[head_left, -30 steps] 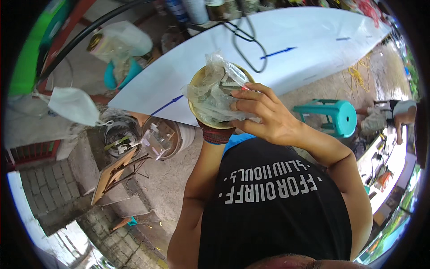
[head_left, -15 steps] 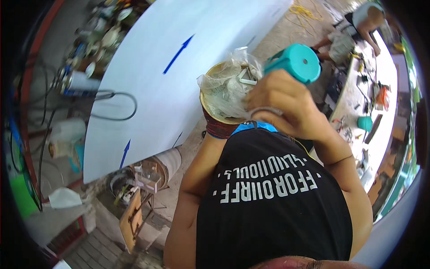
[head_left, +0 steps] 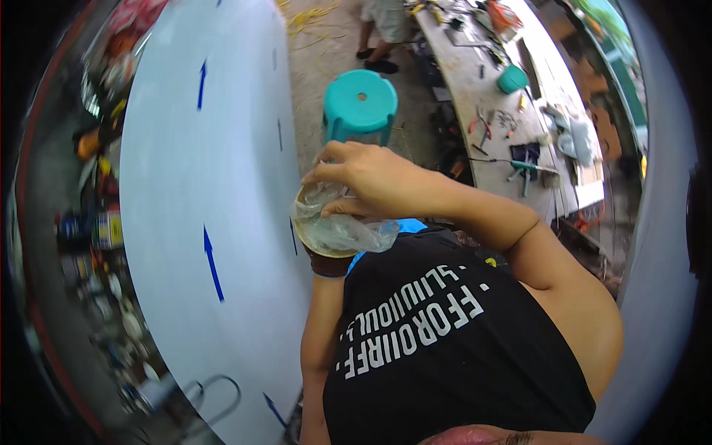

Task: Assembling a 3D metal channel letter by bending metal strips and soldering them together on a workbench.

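A round tub [head_left: 331, 252] with a pale rim is held up in front of my black shirt. My left hand [head_left: 330, 265], in a dark red glove, supports it from below; most of its fingers are hidden by the tub. A crumpled clear plastic bag [head_left: 345, 231] lines the tub and spills over its near side. My right hand [head_left: 371, 178] is bare and reaches over the top, its fingers bent down and its thumb against the bag. The fingertips at the far side are partly lost in the plastic. What lies inside the bag is hard to make out.
A long white panel [head_left: 245, 178] with blue arrows runs along my left. A teal stool [head_left: 361, 100] stands just beyond the tub. At right, a workbench [head_left: 482, 167] carries pliers [head_left: 486, 127], other tools and a green tub [head_left: 512, 78]. Another person's legs [head_left: 382, 37] are farther off.
My view has turned, so the panel, stool and bench sit further left. My right hand has moved from the bag's right side to over the tub, with its fingers down at the bag.
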{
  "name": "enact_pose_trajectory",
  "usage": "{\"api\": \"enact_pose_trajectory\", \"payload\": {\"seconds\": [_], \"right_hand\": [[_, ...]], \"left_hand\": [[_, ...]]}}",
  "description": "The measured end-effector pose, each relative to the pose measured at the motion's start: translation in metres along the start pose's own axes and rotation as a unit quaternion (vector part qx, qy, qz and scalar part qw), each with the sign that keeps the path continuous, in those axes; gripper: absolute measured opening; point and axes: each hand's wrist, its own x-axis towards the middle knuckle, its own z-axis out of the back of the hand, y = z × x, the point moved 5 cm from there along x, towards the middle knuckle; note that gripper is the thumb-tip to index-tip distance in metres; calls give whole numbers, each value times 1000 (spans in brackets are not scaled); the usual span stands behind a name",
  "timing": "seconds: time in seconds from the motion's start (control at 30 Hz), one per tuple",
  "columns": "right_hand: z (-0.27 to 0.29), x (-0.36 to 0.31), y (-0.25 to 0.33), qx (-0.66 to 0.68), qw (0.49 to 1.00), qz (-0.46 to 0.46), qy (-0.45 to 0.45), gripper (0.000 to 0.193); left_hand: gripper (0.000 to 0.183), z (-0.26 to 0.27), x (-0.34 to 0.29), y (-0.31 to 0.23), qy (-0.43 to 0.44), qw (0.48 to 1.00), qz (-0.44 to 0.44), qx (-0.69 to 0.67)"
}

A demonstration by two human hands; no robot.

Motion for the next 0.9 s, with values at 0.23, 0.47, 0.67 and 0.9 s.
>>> {"api": "enact_pose_trajectory", "payload": {"seconds": [0.23, 0.47, 0.67, 0.9], "right_hand": [[6, -18, -67, -9, 985, -169, -35, 37], [23, -66, -163, 56, 940, -279, -187, 34], [48, -120, -278, 26, 880, -363, -305, 26], [97, -170, -415, 14, 832, -404, -380, 20]], "left_hand": [[87, -27, 50, 63, 110, 817, 257, -504], [77, -92, 133, 116, 150, 728, 422, -518], [81, -185, 214, 175, 122, 794, 493, -333], [80, -309, 305, 254, 232, 864, 394, -209]]}}
